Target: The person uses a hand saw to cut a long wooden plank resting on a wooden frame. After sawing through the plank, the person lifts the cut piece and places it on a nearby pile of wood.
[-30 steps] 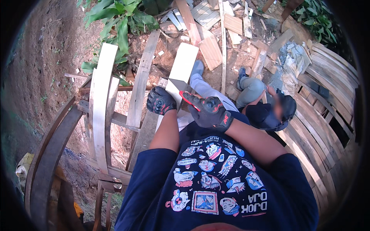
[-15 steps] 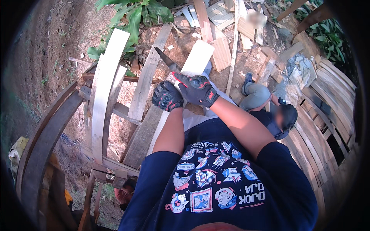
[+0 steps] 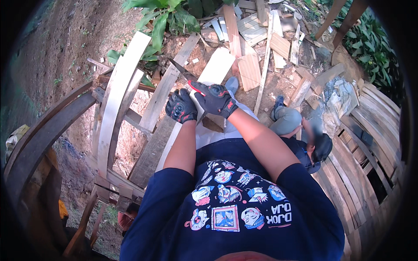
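My right hand (image 3: 215, 99), in a black and red glove, is closed on the handle of a handsaw (image 3: 185, 71). Its tapering dark blade points away to the far left. Below that hand runs a pale wooden board (image 3: 217, 65), its near end above my lap. My left hand (image 3: 180, 106), gloved alike, is curled closed at the board's left side and seems to grip its edge; the fingertips are hidden. Where the saw's teeth meet the wood, if they do, cannot be made out.
A wooden frame with long planks (image 3: 115, 100) stands at left. Wood offcuts (image 3: 250, 71) litter the ground ahead. To my right a person (image 3: 300, 139) in a dark cap sits low, beside stacked slats (image 3: 348, 174). Another person (image 3: 127, 217) shows at lower left.
Both hands have shifted slightly left in the picture, the saw with them. More of the board's near end and a shoe beyond it have come into sight. The grips look unchanged.
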The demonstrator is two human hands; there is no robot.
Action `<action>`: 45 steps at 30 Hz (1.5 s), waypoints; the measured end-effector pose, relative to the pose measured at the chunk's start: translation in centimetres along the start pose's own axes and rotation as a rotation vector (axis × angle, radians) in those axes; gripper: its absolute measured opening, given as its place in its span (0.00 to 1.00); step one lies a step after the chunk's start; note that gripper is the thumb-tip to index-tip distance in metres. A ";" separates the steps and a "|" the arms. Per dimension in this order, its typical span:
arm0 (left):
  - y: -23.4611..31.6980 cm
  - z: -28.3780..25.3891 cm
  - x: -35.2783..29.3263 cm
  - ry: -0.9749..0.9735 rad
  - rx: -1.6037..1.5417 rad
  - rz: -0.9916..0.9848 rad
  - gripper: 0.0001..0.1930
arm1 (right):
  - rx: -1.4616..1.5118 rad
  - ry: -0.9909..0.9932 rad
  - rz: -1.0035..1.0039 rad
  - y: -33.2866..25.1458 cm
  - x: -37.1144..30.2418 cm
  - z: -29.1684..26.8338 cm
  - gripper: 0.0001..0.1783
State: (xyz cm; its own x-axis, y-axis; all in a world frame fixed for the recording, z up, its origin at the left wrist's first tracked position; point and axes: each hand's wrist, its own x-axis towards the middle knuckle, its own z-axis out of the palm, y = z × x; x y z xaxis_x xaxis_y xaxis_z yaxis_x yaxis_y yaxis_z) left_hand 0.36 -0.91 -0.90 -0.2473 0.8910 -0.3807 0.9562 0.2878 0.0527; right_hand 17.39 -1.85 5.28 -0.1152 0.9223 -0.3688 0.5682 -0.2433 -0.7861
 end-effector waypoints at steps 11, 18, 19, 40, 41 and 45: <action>-8.9 -6.7 -4.8 -0.227 -0.009 0.582 0.50 | -0.053 0.052 -0.083 1.0 -0.4 -0.1 0.28; -13.9 -20.4 -7.1 -0.134 -1.524 0.156 0.29 | -0.201 -0.211 0.064 0.3 0.7 -1.2 0.35; -15.1 -25.9 -9.2 0.008 -1.540 0.250 0.29 | -0.178 -0.264 0.097 -1.2 0.5 -1.3 0.38; -16.6 -54.8 -33.3 1.281 -0.058 1.370 0.32 | 0.135 -0.058 0.086 4.4 0.7 1.5 0.31; -16.4 -54.6 -33.1 1.288 -0.049 1.379 0.32 | 0.130 -0.037 0.041 5.8 1.0 1.3 0.31; -16.1 -53.9 -33.2 1.296 -0.003 1.391 0.32 | 0.086 -0.004 0.041 7.7 1.7 1.6 0.31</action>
State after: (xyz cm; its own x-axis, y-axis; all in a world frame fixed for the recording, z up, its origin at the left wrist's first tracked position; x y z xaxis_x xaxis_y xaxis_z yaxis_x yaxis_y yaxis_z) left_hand -15.23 -16.22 60.66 0.6394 0.1369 0.7566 0.5532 -0.7653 -0.3290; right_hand 20.22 -2.60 -2.18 -0.0966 0.9097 -0.4039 0.5004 -0.3064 -0.8098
